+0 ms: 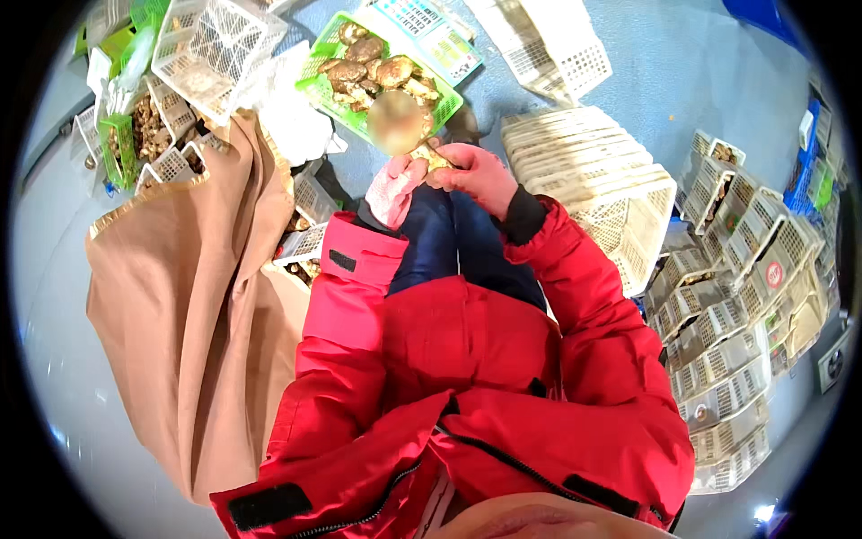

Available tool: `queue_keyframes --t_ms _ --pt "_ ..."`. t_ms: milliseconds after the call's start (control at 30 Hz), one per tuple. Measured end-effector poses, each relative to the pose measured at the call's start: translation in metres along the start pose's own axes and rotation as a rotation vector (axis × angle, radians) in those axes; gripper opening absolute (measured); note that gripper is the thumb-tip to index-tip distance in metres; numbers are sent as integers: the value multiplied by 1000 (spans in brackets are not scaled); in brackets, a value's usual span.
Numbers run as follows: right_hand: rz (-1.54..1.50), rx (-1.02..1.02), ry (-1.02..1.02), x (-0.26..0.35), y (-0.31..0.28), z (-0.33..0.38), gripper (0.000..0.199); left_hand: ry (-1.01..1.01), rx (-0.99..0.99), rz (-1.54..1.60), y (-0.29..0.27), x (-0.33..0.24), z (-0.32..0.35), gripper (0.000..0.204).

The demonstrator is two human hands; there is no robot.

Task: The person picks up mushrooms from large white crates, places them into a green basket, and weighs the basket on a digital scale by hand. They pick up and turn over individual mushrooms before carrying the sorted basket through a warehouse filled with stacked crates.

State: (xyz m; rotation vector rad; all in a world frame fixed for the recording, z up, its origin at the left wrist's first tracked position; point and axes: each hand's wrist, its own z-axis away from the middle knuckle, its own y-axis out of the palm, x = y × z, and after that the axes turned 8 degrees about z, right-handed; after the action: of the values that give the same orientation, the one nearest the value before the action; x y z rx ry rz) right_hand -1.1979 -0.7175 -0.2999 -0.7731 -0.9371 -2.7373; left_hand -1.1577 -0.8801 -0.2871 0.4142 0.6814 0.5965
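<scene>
Both my hands meet in front of my knees, around a pale yellowish mushroom stem (433, 161). My left hand (391, 191), its skin or covering mottled pink, is closed on its left side. From the right, my right hand (477, 180) pinches the same mushroom. A round, blurred brownish patch (396, 122) sits just above my fingers; whether it is this mushroom's cap I cannot tell. Directly beyond my hands stands a bright green basket (316, 90) of large brown-capped mushrooms (363, 48), some with pale stems.
Beyond the green basket lies a scale with a keypad (453, 56). A stack of cream plastic baskets (628, 216) stands right of my knees, with many more stacked crates (718, 359) farther right. Brown cloth (189, 323) drapes at my left, near baskets of mushrooms (150, 126).
</scene>
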Motion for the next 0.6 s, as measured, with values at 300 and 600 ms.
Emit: queue_keyframes --t_ms 300,600 --pt "691 -585 -460 17 51 81 35 164 126 -197 54 -16 45 27" --pt "319 -562 -545 5 80 184 39 81 451 -153 87 1 103 51"
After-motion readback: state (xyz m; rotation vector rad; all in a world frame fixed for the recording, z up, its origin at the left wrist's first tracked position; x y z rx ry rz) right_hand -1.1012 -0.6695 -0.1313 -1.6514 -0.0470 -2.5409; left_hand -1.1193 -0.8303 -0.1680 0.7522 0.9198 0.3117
